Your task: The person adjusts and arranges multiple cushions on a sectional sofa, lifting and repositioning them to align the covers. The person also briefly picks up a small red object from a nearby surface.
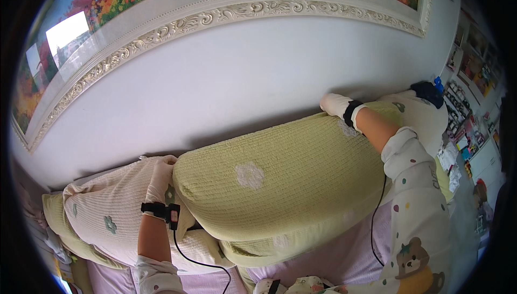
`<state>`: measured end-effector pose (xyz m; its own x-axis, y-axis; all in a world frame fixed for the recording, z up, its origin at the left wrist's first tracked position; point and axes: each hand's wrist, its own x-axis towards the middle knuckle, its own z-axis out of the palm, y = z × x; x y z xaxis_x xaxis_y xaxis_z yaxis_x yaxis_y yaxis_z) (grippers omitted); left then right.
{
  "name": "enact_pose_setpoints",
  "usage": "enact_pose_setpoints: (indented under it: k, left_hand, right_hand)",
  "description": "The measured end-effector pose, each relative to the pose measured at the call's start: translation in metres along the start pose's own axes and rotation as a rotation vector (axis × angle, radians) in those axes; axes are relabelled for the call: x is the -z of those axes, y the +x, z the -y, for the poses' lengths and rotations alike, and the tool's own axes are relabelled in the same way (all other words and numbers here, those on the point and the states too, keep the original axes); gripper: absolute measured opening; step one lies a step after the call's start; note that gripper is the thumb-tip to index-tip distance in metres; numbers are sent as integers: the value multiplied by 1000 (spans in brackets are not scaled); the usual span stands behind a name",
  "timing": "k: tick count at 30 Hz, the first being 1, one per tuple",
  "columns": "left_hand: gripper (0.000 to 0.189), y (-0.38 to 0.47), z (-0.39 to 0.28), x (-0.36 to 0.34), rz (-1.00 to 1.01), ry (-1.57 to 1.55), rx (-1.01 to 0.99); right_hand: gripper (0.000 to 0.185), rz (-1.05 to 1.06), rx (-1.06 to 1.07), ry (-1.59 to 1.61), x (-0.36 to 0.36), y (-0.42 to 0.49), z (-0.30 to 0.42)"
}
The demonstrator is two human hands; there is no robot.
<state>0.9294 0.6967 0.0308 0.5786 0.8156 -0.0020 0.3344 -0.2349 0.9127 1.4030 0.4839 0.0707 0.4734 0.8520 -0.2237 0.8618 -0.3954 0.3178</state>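
A green ribbed sofa cover (282, 181) with pale flower patches lies over the middle back cushion of a sofa against the wall. My right hand (337, 105), in a white glove, reaches to the cover's top edge by the wall; its fingertips are hidden. My left hand (160, 179), also gloved, rests on the cream ribbed cover (125, 209) beside the green cushion's left end, its fingers at the top and partly hidden. Whether either hand grips the fabric cannot be seen. Both wrists wear black straps, and cables hang near both arms.
A large picture in an ornate white frame (282, 8) hangs above the sofa. Pinkish-purple fabric (323, 253) covers the seat. A dark blue item (429, 93) lies at the sofa's right end. Farther right stand crowded shelves (458, 100) and a white cabinet (484, 162).
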Motion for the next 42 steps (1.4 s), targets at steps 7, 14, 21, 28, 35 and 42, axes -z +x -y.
enact_pose_setpoints:
  k: [7,14,21,28,35,42]
  left_hand:
    - [12,-20,-29,-1,23,287,-47]
    - [16,-28,-21,0,142,3,139]
    - [24,-27,-12,13,312,71,202]
    - [29,-54,-3,26,95,859,-377]
    - [39,-164,29,24,-108,902,-115]
    - [42,-364,135,7,-207,-143,335]
  right_hand:
    - [22,-39,287,-47,34,-60,-3]
    - [53,45,26,-92,36,-103,8]
    - [42,-277,493,381,13,-193,-30]
    - [54,-337,378,513,-83,-310,-41]
    - [44,-77,-46,1136,-220,-424,-79]
    - [34,106,-408,1144,-364,-492,-58]
